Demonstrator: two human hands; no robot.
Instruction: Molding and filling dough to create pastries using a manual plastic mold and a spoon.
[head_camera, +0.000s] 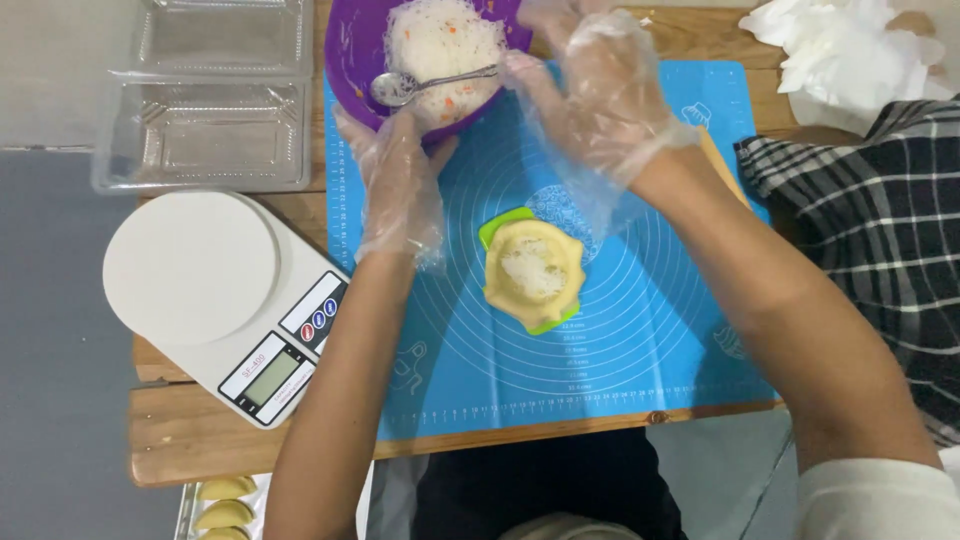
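Both my hands wear clear plastic gloves. My left hand rests on the near rim of a purple bowl filled with white shredded filling flecked with orange. My right hand grips the handle end of a metal spoon that lies across the filling. Below the bowl, on a blue silicone mat, a green dumpling press stands open with a round of pale dough laid over it and a small heap of white filling in its middle.
A white kitchen scale stands left of the mat on the wooden table. Empty clear plastic containers lie at the far left. Crumpled white tissue is at the far right. Folded dumplings sit on a tray at the bottom left.
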